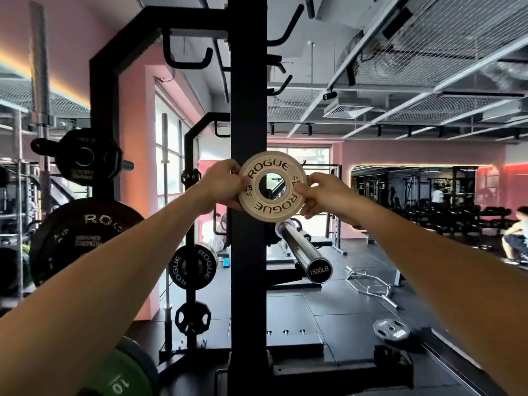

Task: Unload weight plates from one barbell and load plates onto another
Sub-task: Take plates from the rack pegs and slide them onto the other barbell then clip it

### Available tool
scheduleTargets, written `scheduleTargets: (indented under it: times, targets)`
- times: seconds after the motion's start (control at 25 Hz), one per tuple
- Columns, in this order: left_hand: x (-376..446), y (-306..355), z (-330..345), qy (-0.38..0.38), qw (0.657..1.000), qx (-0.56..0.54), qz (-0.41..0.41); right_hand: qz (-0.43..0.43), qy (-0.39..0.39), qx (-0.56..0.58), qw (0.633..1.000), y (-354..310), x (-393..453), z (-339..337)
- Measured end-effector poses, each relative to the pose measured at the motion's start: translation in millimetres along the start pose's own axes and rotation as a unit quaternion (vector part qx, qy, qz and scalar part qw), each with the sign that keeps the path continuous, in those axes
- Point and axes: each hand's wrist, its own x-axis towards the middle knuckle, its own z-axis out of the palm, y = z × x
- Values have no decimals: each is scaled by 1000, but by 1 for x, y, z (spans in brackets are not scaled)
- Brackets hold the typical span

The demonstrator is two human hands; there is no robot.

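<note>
A small white ROGUE plate (pixel 272 186) is held upright in front of the black rack post (pixel 248 110), above the bare chrome barbell sleeve (pixel 303 252) marked 1500LB. My left hand (pixel 221 185) grips the plate's left edge. My right hand (pixel 321 195) pinches its right edge. The plate's hole is free, not on the sleeve. A green 10 plate (pixel 123 378) shows at the bottom left, partly behind my left arm.
Black plates hang on storage pegs at the left: a large ROGUE plate (pixel 85 241), a smaller ROGUE plate (pixel 192 270). A black plate (pixel 391 330) and a curl bar (pixel 371 287) lie on the floor. A seated person (pixel 517 238) is at far right.
</note>
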Motion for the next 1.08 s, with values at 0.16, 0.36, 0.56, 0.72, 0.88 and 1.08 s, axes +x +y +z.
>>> scheduleTargets:
  times: [0.16, 0.36, 0.56, 0.72, 0.88, 1.08]
  targets:
    - [-29, 21, 20, 17, 1000, -2, -8, -6, -13, 6, 1000, 0, -31, -21]
    - [-79, 34, 56, 18, 999, -4, -41, 8, -44, 0, 999, 14, -81, -49]
    - [-122, 31, 90, 16, 997, 6, -81, 50, -62, 17, 997, 37, -130, -57]
    - [-137, 23, 103, 9, 994, 17, -103, 74, -67, 31, 995, 55, -142, -55]
    - [-133, 11, 109, 5, 992, 15, -124, 88, -67, 43, 993, 69, -137, -46]
    - [-114, -7, 118, 7, 991, 15, -134, 100, -65, 34, 992, 89, -120, -39]
